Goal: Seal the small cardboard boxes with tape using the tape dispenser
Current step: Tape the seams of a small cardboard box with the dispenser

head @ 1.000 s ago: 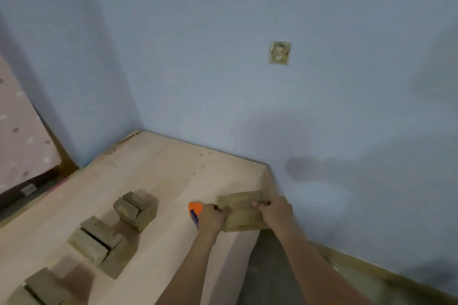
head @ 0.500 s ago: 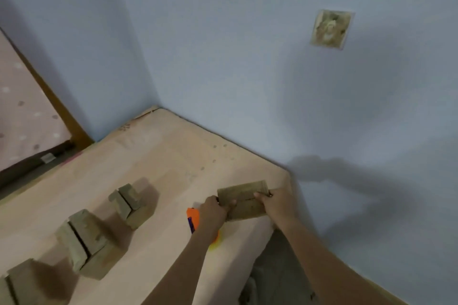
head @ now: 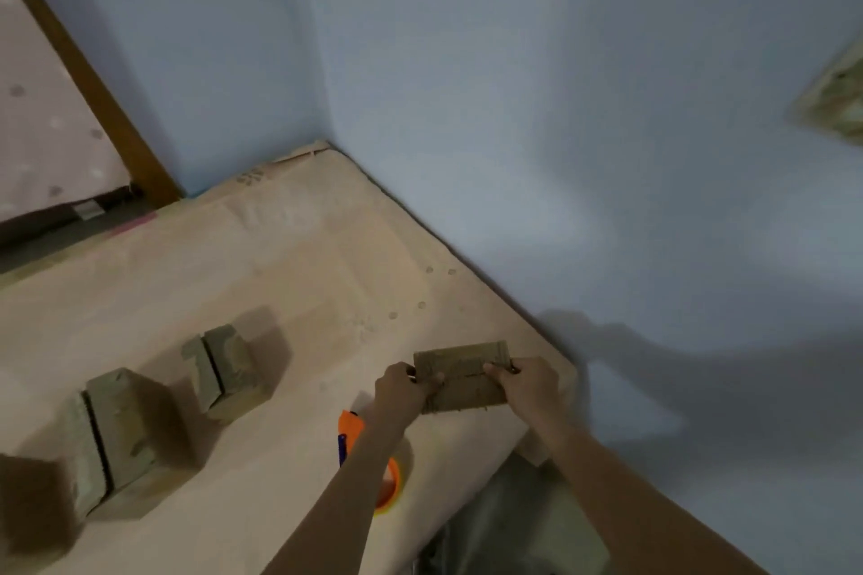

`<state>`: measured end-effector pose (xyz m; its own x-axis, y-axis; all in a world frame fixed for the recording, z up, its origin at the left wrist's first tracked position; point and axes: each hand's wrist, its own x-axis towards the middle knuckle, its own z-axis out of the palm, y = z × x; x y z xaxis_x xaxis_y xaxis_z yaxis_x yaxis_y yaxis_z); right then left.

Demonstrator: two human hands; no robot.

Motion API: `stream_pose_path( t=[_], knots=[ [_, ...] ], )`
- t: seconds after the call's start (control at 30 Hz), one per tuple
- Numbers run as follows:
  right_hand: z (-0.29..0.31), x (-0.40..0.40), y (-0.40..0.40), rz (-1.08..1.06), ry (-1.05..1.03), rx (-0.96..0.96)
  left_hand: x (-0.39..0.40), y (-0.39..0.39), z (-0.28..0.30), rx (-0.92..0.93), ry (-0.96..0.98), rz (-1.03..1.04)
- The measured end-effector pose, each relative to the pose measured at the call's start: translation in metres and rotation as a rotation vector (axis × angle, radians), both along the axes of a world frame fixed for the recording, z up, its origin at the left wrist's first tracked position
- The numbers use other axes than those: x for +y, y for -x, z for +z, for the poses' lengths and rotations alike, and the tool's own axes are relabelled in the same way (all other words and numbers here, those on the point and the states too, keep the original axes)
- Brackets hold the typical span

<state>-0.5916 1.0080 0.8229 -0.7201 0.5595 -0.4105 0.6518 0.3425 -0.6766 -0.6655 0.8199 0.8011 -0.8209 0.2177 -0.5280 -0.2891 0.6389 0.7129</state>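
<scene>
Where two pale blue walls (head: 537,107) meet, a beige-covered tabletop (head: 289,275) fits into the corner, its far edge running along the right-hand wall. Three small cardboard boxes stand in a loose row toward its left edge with their top flaps parted: the nearest (head: 28,504) is cut off by the frame, the middle one (head: 121,434) is just beyond it, and the farthest (head: 229,369) stands a little apart from those two. Near the tabletop's right corner a flatter cardboard box (head: 460,376) is held between both hands. The left hand (head: 397,392) grips its left end with fingers curled round the edge, and the right hand (head: 527,383) pinches its right end, thumb on top; the picture is blurred, so whether the box rests on the surface or is lifted just off it is hard to say. An orange tape dispenser (head: 351,430) lies near the front edge, partly hidden under the left forearm, with its tape roll (head: 390,488) showing beside the arm.
</scene>
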Motion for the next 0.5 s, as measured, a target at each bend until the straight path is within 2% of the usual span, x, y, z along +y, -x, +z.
stream_pose_path(
  t=[0.27,0.5],
  knots=[
    [-0.023,0.022,0.044,0.191,0.027,-0.054,0.014,0.008,-0.016,-0.049,0.100,0.148],
    [-0.044,0.045,0.077,0.368,0.070,-0.064,0.036,-0.002,-0.022,-0.103,0.128,0.408]
  ],
)
